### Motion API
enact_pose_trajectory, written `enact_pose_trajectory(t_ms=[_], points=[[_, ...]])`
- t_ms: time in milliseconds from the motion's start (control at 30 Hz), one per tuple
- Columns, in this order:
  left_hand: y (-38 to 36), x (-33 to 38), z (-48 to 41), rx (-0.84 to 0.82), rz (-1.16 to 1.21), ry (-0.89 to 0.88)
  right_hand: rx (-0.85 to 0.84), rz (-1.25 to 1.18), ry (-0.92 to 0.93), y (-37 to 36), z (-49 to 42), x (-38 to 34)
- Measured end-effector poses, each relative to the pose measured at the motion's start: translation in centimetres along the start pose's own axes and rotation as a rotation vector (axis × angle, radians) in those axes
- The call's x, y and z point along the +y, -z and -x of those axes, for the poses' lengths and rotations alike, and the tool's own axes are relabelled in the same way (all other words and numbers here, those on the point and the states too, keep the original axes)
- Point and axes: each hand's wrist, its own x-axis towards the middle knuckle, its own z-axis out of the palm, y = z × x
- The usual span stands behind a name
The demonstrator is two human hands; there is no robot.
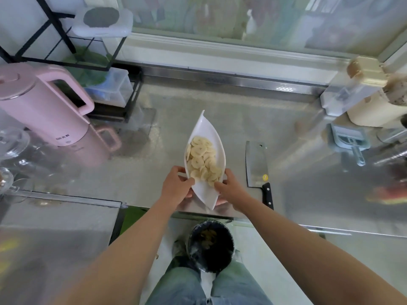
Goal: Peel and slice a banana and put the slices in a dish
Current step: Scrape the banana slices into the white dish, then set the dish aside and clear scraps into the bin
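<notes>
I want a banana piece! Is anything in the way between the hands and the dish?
Nothing visible is. The left hand and right hand already grip the near end of the white dish, with the banana slices lying uncovered inside. The cleaver lies off to the right.

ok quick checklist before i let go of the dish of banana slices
1. Banana slices all inside the white dish: ok.
2. Left hand and right hand both gripping the near end: ok.
3. Dish fully on the steel counter: not ok, near tip sits at the edge.
4. Cleaver clear of the dish: ok, lies to its right.
5. Dish flat on the counter: cannot tell.
</notes>
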Motion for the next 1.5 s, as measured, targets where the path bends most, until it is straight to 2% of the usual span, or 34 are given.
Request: enact_pose_trajectory(t_ms=[167, 433, 700, 900, 1167, 1300, 1500], points=[[-5.1, 2.7, 0.7, -0.099, -0.056, -0.113, 0.167, -0.062, 0.053, 5.2, 1.5, 1.6], [-17.7, 5.3, 3.8, -0.342, -0.205, -0.195, 0.368, -0.189, 0.000, 17.1, 5.6, 7.3], [-30.6, 6.4, 7.5, -0.515, -0.277, -0.107, 0.567, -0.246, -0.101, 27.7, 9.4, 14.6], [-37.6, 6.9, 9.7, -0.640, -0.235, -0.003, 0.678, -0.322, -0.147, 33.0, 11.1, 18.0], [-41.1, 7.4, 11.3, -0.754, -0.296, 0.009, 0.713, -0.429, -0.216, 35.5, 11.2, 20.0], [-42.2, 7.7, 11.5, -0.748, -0.275, 0.014, 0.707, -0.376, -0.242, 37.0, 10.9, 20.4], [-43.6, 8.2, 11.7, -0.779, -0.248, 0.057, 0.799, -0.408, -0.252, 38.8, 9.7, 20.5]])
